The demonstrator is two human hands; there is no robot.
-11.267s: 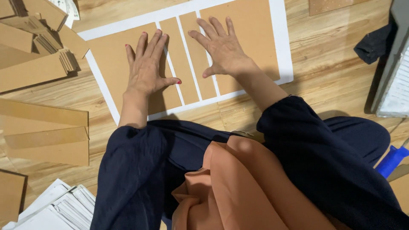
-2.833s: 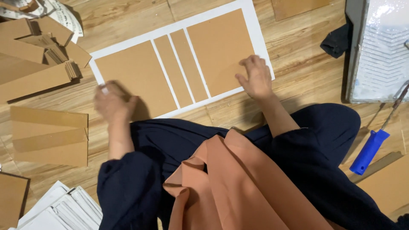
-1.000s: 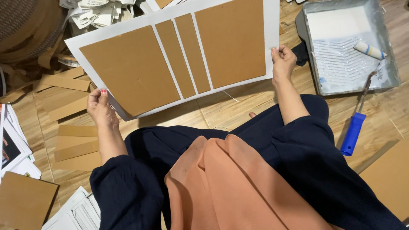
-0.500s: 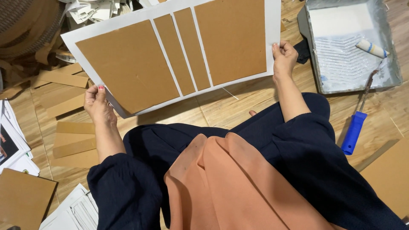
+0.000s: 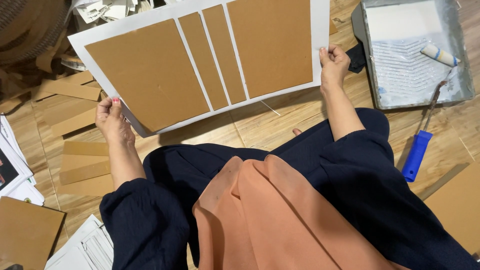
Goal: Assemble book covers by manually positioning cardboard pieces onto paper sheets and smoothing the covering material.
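**Sheet with four boards lifted off floor**

Left hand pinches the near left corner of the white sheet; right hand grips its right edge. Sheet is held tilted above the wooden floor. Four brown cardboard panels already sit fixed on it, two wide, two narrow; borders remain unfolded, so wrapping looks undone. Paint tray with roller lies to the right. Half a second ago the sheet sat slightly lower; it has since risen.

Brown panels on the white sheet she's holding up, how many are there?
4 on the white sheet: a large panel at left, two narrow strips in the middle, a large panel at right. None looks hidden.
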